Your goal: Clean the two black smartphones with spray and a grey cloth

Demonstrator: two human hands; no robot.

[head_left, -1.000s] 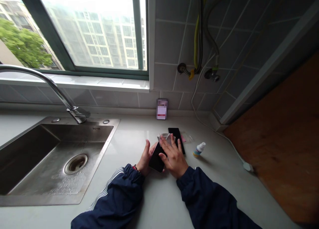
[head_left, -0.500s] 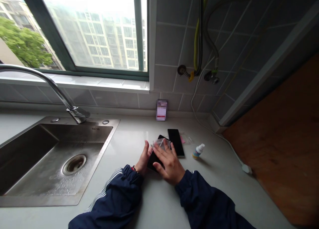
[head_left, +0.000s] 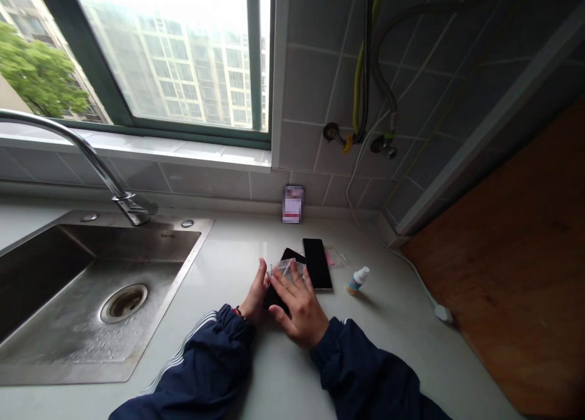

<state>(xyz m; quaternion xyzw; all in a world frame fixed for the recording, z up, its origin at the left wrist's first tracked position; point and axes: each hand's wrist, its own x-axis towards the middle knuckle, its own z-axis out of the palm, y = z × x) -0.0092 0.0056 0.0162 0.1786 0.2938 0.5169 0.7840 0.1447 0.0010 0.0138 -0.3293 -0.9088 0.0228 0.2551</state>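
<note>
A black phone (head_left: pixel 290 255) lies tilted on the pale counter (head_left: pixel 237 249), mostly covered by my hands. My left hand (head_left: pixel 256 294) grips its left edge with the fingers curled against it. My right hand (head_left: pixel 298 308) rests on top of the phone and holds a clear film (head_left: pixel 284 268) against the screen with its fingertips. A second black phone (head_left: pixel 317 263) lies flat just to the right, touching the first near its top corner.
A small white dropper bottle (head_left: pixel 356 280) stands right of the phones, with a pink-edged wrapper (head_left: pixel 331 258) behind them. A small box (head_left: pixel 292 204) leans on the tiled wall. A steel sink (head_left: pixel 68 322) and faucet (head_left: pixel 94 161) are at left. A white cable (head_left: pixel 411 267) runs beside a brown board (head_left: pixel 525 274).
Both hands and the phone under them have drifted a little left. The clear film has come down from the far end onto the phone's screen.
</note>
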